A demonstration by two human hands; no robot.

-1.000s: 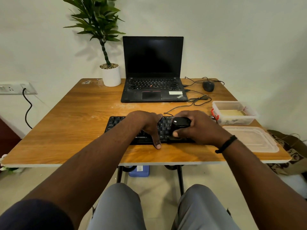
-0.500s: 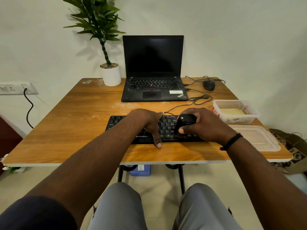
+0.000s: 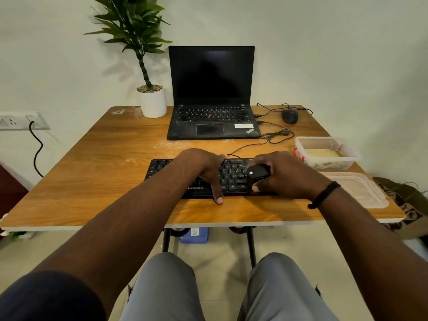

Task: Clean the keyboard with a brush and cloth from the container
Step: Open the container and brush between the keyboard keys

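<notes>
1. The black keyboard [image 3: 231, 176] lies flat near the front edge of the wooden table [image 3: 97, 172], straight in front of the seated person, which puts every key within easy reach of both arms.
2. The right hand [image 3: 284, 176] curls its fingers and thumb round a round black brush [image 3: 258, 173] and holds it down on the right half of the keys; the grip from above probably lets the bristles, hidden underneath, press into the gaps.
3. The left hand [image 3: 203, 167] rests palm-down on the middle of the keyboard, fingers fairly straight and holding nothing, the thumb reaching over the near edge onto the table. It seems to pin the board so brushing does not slide it.
4. The clear container [image 3: 326, 156] stands just right of the keyboard, open, with a pale cloth [image 3: 323, 154] inside, close at hand for the wiping step, which looks not yet begun.
5. Its lid [image 3: 356, 191] lies flat on the table in front of it, clear of the work.
6. Further back sit a laptop [image 3: 212, 103], a mouse [image 3: 290, 116] and a potted plant [image 3: 148, 66], well apart from the hands.
</notes>
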